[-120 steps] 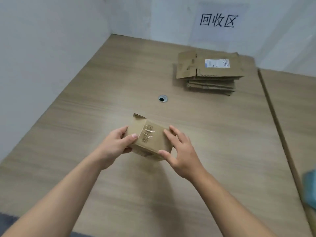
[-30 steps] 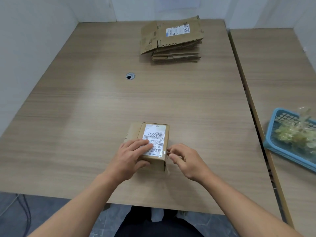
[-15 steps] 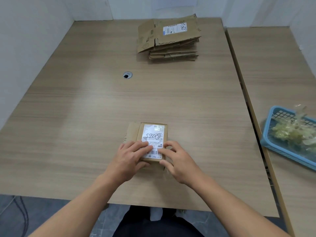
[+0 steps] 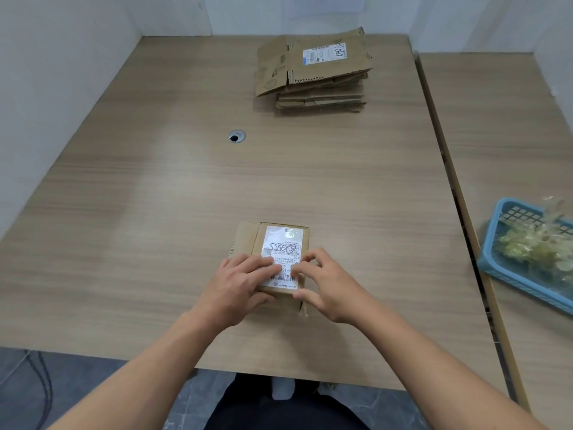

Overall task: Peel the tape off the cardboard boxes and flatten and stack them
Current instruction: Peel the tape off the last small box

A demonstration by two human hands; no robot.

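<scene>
Entry: small brown cardboard box with a glossy white printed label (image 4: 280, 243), not yet flattened, at six o'clock on the matt wood-grain table (image 4: 186, 197). Our left hand (image 4: 237, 285) presses it with flat fingers; our right hand (image 4: 328, 287) curls its fingertips at the label's three o'clock edge, and we cannot tell whether they pinch tape. Hazards, in our judgement: thin clear film could shred or strip the paper facing under a steep pull, and the light box could skid on smooth laminate if the pressing eases. Also listed: ragged stack of flattened corrugated boxes (image 4: 316, 72) at one o'clock.

"L02" on label (image 4: 283, 240) of small box (image 4: 245, 240)
</scene>
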